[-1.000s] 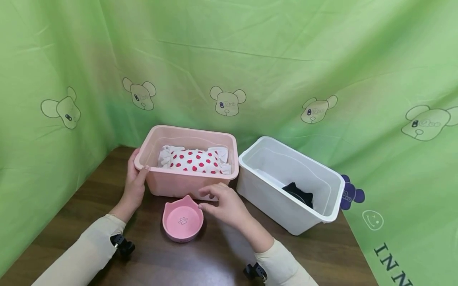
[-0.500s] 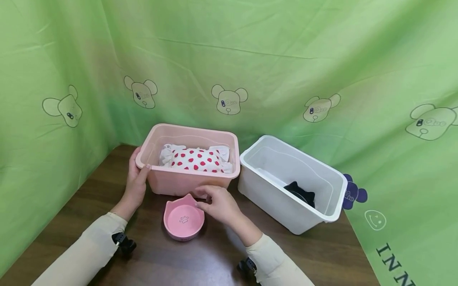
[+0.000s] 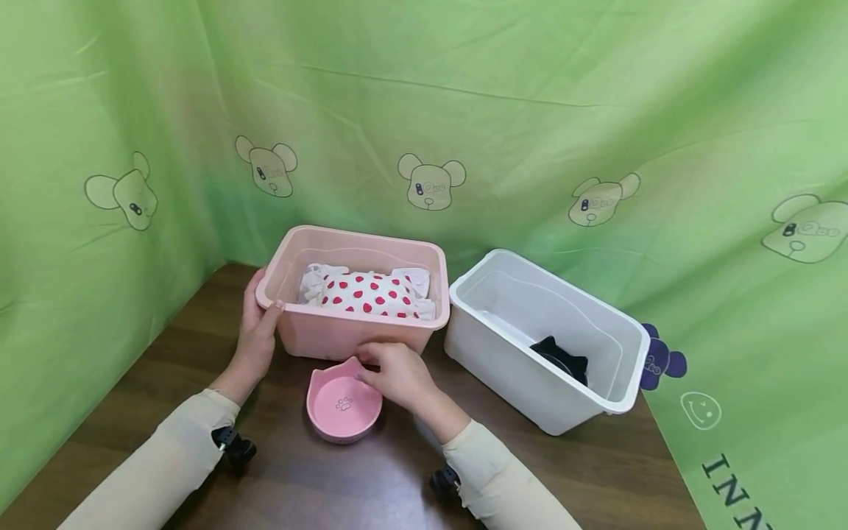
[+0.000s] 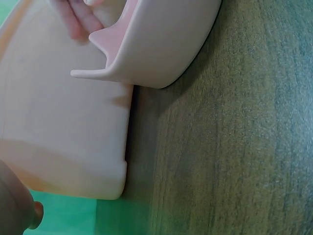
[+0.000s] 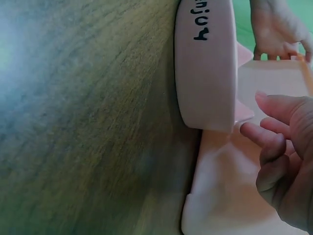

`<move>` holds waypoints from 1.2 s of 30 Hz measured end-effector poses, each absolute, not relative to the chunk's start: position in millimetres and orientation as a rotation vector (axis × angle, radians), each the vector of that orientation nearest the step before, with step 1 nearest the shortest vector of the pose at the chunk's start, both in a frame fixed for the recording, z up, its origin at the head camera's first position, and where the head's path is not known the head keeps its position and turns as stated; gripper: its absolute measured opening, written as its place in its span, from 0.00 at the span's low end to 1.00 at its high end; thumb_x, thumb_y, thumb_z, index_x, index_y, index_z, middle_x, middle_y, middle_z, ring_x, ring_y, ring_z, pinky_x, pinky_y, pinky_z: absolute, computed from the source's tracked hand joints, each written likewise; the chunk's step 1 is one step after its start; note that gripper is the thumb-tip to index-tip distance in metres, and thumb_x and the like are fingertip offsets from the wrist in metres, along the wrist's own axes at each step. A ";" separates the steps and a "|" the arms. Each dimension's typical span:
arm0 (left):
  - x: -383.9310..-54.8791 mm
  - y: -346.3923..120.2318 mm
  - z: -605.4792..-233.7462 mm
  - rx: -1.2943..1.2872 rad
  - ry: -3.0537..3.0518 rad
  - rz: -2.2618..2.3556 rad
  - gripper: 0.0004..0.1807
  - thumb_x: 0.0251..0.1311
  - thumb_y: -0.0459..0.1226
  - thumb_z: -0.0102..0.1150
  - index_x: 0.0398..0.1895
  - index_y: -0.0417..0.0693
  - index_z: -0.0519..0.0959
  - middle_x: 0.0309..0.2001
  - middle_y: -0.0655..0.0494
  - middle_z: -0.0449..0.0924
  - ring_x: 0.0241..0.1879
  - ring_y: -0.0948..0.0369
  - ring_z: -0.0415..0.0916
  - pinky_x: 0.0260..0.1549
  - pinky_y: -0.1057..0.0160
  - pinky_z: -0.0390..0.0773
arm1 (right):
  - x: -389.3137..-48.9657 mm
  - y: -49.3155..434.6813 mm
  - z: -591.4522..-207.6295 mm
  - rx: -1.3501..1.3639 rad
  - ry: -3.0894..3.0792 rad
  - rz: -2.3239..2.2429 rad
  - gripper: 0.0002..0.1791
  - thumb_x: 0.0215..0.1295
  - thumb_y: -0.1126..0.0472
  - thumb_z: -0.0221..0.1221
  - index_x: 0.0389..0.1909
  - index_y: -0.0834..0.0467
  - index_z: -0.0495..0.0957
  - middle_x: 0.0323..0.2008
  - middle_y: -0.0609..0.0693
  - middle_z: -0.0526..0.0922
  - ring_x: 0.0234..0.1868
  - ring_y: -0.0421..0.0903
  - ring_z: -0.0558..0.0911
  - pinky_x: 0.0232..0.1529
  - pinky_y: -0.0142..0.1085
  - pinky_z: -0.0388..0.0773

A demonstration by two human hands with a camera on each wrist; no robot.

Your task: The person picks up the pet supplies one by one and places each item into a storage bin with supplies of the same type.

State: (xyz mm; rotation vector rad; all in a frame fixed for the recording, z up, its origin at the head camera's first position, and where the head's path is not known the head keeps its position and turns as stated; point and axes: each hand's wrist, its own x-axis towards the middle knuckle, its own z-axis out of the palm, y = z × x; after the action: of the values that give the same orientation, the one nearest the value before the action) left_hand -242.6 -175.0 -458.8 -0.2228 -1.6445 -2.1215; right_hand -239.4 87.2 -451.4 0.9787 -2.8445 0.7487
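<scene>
The wooden table (image 3: 318,489) carries a pink plastic bin (image 3: 331,335), far left. A pink cat-eared bowl (image 3: 345,411) sits just before it, on the near side. The left hand (image 3: 255,340) grips the bin's left end. The right hand (image 3: 400,377), thumb and index finger parted, is at the bowl's right; contact unclear.

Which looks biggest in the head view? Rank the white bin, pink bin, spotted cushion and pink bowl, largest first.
1. White bin and pink bin: too close to rank surely.
2. Spotted cushion, judged by its visible part.
3. Pink bowl.
</scene>
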 end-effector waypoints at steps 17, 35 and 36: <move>-245.7 -167.9 -456.2 -0.252 -1.622 -2.124 0.37 0.70 0.23 0.42 0.80 0.42 0.48 0.79 0.44 0.51 0.76 0.47 0.51 0.73 0.62 0.57 | -252.7 71.9 -462.8 0.836 -2.888 0.540 0.08 0.60 0.54 0.72 0.41 0.45 0.89 0.27 0.36 0.83 0.26 0.36 0.75 0.28 0.30 0.71; -244.9 -172.3 -459.1 -0.204 -1.619 -2.117 0.36 0.69 0.24 0.42 0.80 0.42 0.50 0.78 0.46 0.52 0.76 0.50 0.52 0.74 0.61 0.56 | -253.1 75.6 -470.3 0.811 -2.926 0.671 0.05 0.60 0.55 0.71 0.37 0.47 0.90 0.29 0.37 0.86 0.29 0.34 0.79 0.31 0.31 0.77; -244.6 -172.3 -459.5 -0.201 -1.620 -2.121 0.36 0.69 0.24 0.42 0.80 0.42 0.49 0.78 0.46 0.52 0.76 0.50 0.52 0.74 0.61 0.56 | -252.9 75.5 -471.0 0.814 -2.927 0.686 0.05 0.61 0.55 0.71 0.37 0.47 0.90 0.29 0.37 0.86 0.29 0.34 0.79 0.32 0.31 0.77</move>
State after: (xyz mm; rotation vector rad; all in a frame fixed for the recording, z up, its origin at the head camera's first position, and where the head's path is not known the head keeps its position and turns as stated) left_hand -244.6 -172.3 -459.5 -0.2012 -1.6199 -2.1206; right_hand -252.9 75.5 -471.0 0.8138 -2.9269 0.6855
